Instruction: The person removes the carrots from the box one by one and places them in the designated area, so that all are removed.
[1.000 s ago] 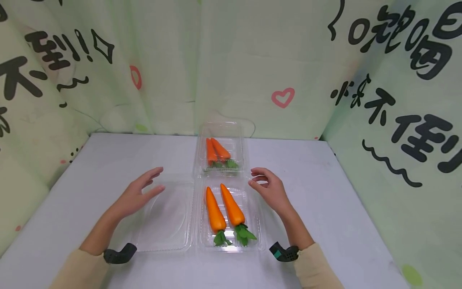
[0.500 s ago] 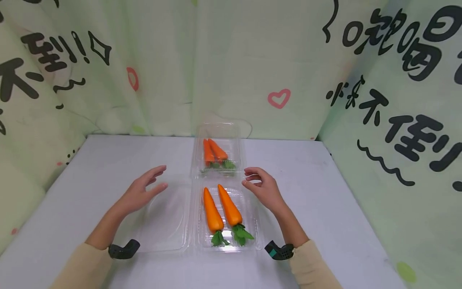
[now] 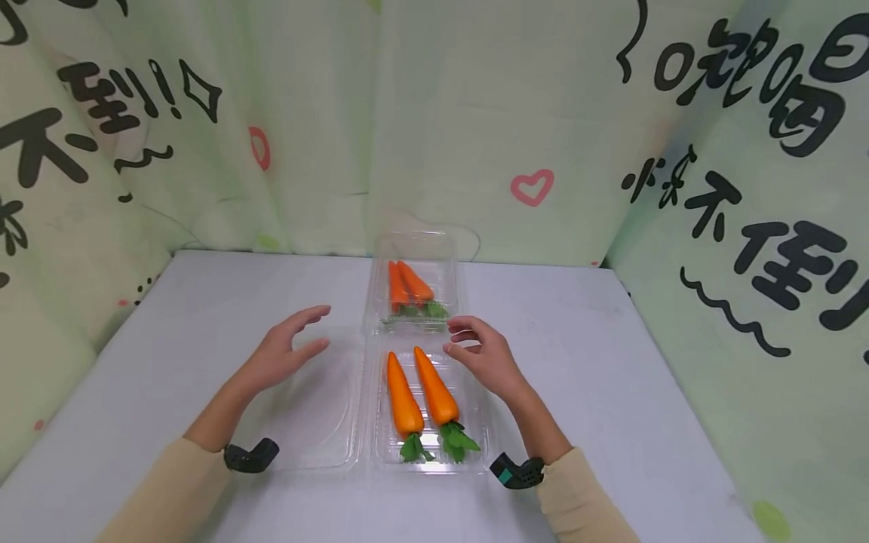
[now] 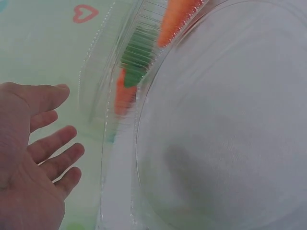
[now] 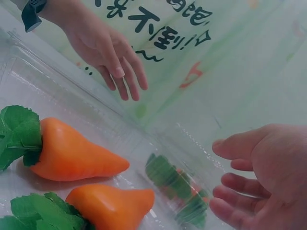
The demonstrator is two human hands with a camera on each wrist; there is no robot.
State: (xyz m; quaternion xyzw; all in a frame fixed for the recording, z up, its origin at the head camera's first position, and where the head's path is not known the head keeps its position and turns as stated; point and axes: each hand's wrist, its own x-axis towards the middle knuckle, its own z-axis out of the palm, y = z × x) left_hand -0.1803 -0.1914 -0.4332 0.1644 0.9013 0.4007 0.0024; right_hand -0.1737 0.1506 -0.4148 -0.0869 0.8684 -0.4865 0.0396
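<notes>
Two orange carrots, the left one and the right one, lie side by side in a clear plastic clamshell box, leafy green ends toward me. The box's clear lid lies folded flat to the left. My left hand hovers over that lid, fingers extended, thumb apart, holding nothing. Above the far right corner of the box is my right hand, its fingers loosely bent, nothing in them. In the right wrist view, the right hand faces the left hand across the box.
Directly behind stands a second clear clamshell box with more carrots inside. A white table carries everything. Pale green printed curtains enclose it at the back and sides.
My left hand has shifted right and slightly away from me. The right hand has drifted left, nearer the boxes. Carrots and boxes stay put; the head view sways slightly.
</notes>
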